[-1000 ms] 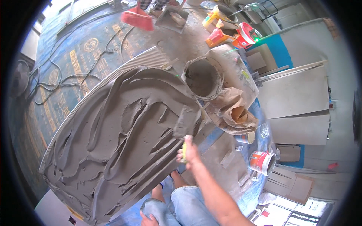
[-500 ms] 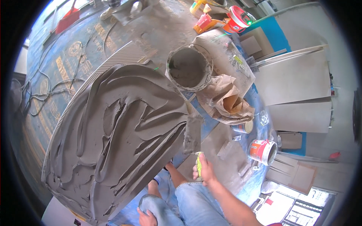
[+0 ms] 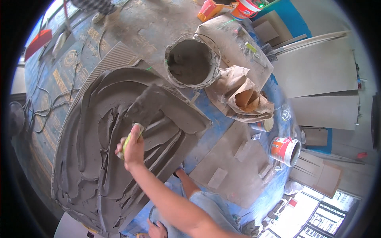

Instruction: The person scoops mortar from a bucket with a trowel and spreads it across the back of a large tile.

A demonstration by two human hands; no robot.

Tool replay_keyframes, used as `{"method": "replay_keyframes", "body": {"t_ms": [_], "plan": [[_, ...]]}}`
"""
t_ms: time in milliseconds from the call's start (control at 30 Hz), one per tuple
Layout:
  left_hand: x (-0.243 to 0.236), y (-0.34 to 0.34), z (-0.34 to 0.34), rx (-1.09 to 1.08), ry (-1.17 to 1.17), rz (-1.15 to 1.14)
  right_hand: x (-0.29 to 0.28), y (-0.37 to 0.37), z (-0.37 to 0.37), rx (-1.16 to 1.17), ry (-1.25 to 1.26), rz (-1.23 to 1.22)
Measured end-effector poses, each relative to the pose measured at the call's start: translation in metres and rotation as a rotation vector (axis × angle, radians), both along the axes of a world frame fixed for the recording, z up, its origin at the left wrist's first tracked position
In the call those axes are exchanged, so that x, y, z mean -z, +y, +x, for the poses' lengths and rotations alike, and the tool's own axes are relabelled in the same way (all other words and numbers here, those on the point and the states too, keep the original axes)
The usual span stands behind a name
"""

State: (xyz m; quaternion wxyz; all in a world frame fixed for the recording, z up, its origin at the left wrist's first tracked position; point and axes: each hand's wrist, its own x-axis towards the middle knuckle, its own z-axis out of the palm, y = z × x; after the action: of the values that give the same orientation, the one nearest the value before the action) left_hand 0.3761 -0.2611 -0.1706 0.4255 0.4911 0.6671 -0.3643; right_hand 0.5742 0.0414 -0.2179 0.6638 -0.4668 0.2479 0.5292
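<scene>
My right hand [image 3: 134,148] is closed round the yellow-green handle of a trowel [image 3: 145,105]. Its blade, coated in grey, lies against wet grey mortar [image 3: 91,150], in the upper middle of the layer. That mortar covers most of a large panel with a curved edge; its ribbed rim [image 3: 113,57] shows at the top. Low in the picture my left hand [image 3: 157,230] rests on my jeans by the knee, holding nothing, its fingers loosely apart. Beyond the panel's right side stands a round bucket [image 3: 168,67] with grey mortar inside.
A crumpled brown paper sack [image 3: 238,95] sits right of the bucket. Farther right are a red-and-white pail [image 3: 279,150] and leaning boards [image 3: 321,71]. Cables [image 3: 45,107] trail over the floor at left. Another person's legs [image 3: 93,6] and a red dustpan-like tool [image 3: 37,43] show at upper left.
My right hand has swung left and up with the trowel, from the panel's right edge onto the mortar. The mortar near the upper right edge looks smoother. The view has shifted slightly.
</scene>
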Motion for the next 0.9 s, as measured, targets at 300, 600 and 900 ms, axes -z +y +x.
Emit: {"method": "replay_keyframes", "body": {"t_ms": [300,600,900], "plan": [[-0.016,0.026,0.012,-0.061,-0.021,0.048,-0.033,-0.201,0.165,-1.248,-1.204,-0.659],[-0.004,0.023,0.008,-0.005,0.002,-0.03,-0.045,-0.182,0.201,-0.633,-0.347,-0.556],[-0.002,0.029,0.017,0.007,0.027,-0.107,0.027,-0.259,0.247,-0.822,-1.077,-0.937]]}}
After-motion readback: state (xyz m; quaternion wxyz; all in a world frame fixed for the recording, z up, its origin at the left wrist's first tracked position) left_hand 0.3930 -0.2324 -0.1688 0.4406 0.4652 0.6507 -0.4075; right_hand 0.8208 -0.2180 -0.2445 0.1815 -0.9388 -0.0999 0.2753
